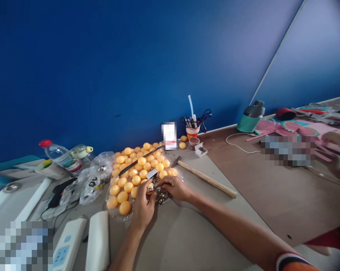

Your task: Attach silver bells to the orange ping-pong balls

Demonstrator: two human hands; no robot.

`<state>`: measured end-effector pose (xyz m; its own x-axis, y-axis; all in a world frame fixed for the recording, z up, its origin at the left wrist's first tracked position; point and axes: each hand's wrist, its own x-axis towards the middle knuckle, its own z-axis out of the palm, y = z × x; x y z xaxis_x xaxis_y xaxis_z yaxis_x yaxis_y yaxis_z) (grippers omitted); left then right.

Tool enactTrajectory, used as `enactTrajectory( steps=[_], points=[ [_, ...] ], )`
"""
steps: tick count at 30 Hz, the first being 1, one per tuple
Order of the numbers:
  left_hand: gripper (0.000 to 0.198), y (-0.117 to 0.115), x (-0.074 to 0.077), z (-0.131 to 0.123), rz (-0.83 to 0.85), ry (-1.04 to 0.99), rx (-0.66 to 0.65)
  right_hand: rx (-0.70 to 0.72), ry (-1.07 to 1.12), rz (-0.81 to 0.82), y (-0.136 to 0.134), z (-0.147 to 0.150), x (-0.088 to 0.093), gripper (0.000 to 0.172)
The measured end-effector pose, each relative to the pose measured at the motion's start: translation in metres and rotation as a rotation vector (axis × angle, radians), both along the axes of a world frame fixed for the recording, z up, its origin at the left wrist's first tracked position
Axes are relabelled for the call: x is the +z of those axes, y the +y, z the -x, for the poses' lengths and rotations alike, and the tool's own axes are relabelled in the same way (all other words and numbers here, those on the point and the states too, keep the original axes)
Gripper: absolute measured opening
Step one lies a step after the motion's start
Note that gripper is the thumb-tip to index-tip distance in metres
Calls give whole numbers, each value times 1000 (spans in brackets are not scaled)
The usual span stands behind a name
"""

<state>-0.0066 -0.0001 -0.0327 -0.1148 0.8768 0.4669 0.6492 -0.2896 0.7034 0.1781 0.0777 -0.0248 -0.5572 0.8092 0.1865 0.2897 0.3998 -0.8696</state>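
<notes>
A clear bag of several orange balls [136, 171] lies on the grey table [187, 233]. In front of it sits a small heap of shiny metal bells [161, 196]. My left hand [143, 205] is closed in a pinch on one small gold bell at the heap's left edge. My right hand [174, 187] rests on the heap's far side, fingers curled and pressed onto the bells. The two hands almost touch.
A wooden-handled hammer [206, 178] lies right of the balls. A cup of pens [192, 130] and small tins stand by the blue wall. Water bottle [61, 156], plastic bags, glue gun [57, 194] and power strip [66, 244] lie left. Another person's hand [335, 141] works over pink craft pieces at far right.
</notes>
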Motion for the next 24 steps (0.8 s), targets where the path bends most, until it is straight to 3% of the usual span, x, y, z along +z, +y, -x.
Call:
enactTrajectory(
  steps=[5,13,20,24],
  points=[
    [32,-1,0,-1,2,-20,14,-8,123,99,-4,3,1,31],
    [27,1,5,2,-34,-85,-2,-35,259,84,-7,2,6,27],
    [35,0,8,2,126,-431,103,-24,357,114,-7,3,6,25],
    [40,-1,14,-4,168,-670,82,13,375,162,-8,4,4,23]
  ],
)
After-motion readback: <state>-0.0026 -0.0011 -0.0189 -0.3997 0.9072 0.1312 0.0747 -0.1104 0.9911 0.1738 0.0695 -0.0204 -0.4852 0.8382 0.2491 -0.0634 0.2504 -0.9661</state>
